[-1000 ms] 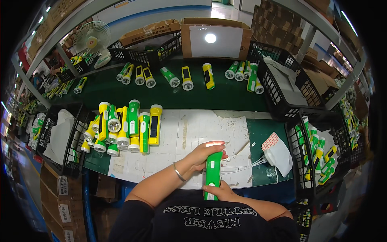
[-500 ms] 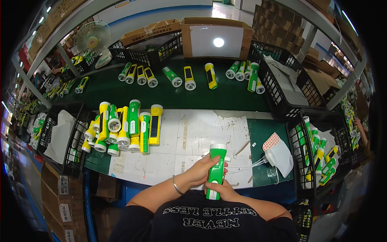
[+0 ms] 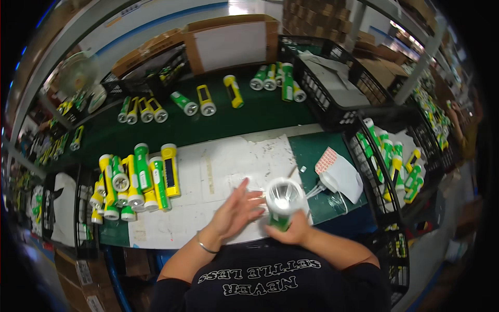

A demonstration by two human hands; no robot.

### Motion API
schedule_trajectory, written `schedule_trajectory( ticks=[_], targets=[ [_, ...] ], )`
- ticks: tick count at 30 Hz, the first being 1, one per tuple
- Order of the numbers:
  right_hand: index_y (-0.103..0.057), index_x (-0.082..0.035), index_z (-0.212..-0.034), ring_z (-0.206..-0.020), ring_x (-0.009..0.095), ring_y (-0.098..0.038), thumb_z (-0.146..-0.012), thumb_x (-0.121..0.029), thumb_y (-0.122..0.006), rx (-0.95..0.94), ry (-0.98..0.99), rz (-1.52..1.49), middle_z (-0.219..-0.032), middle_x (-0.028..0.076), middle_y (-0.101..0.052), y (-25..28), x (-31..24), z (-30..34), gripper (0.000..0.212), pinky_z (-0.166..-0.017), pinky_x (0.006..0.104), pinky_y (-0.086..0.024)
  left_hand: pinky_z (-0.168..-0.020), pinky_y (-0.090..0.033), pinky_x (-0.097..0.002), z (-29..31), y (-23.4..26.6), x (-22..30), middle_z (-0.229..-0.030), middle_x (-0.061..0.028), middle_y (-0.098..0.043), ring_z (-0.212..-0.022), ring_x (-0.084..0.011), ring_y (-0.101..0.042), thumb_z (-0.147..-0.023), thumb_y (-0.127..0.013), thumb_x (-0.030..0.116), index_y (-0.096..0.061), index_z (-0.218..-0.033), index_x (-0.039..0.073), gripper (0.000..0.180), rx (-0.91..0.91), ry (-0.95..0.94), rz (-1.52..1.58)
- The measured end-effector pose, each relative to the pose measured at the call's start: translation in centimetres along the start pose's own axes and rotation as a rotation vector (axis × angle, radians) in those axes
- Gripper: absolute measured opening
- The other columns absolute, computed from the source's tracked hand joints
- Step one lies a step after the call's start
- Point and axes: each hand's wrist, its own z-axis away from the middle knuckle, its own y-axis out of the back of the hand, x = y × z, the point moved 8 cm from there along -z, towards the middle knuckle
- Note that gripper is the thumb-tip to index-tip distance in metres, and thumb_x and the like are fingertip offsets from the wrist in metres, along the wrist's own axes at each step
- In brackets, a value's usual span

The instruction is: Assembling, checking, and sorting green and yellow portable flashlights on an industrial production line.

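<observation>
A green flashlight with a white head is held in my right hand, its clear lens and shiny reflector tipped up toward me. The fingers wrap round its green body, which is mostly hidden under the head. Just left of it, my left hand is open with the fingers spread, apart from the flashlight and holding nothing. Both hands are over the white board on the bench. To the left, a pile of green and yellow flashlights lies stacked, some with dark solar panels facing up.
A black crate of flashlights stands at the right, beside a white pouch with cords. More flashlights lie along the green surface behind. Black crates lined with paper flank the bench, and a cardboard box stands at the back.
My left hand has let go of the flashlight and opened. The right hand has tipped the flashlight so its lens faces up. The whole view has turned and shifted to the right.
</observation>
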Motion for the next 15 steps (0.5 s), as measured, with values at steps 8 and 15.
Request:
schedule_trajectory(
  ticks=[8,15],
  targets=[
    [-0.064,0.004,-0.077,-0.074,0.038,-0.062,-0.068,-0.048,-0.06,0.5,-0.82,0.83,-0.073,0.024,-0.063,35.6,13.4,3.3,0.053,-0.067,0.0441,-0.047,-0.094,-0.041,-0.0434,-0.1,1.1,0.9,-0.124,-0.0137,-0.045,-0.112,-0.0301,-0.048,-0.098,-0.03,0.037,-0.009,-0.144,0.017,0.055,0.025,0.017,0.026],
    [-0.064,0.005,-0.085,-0.078,0.037,-0.063,-0.068,-0.054,-0.062,0.092,-0.996,1.012,-0.08,0.025,-0.063,38.7,22.9,4.3,0.062,-0.07,0.0414,-0.049,-0.088,-0.045,-0.0388,-0.1,2.2,0.6,-0.121,-0.0138,-0.049,-0.107,-0.0277,-0.053,-0.097,-0.035,0.031,-0.021,-0.141,0.015,0.049,0.058,0.075,-0.029]
  ],
)
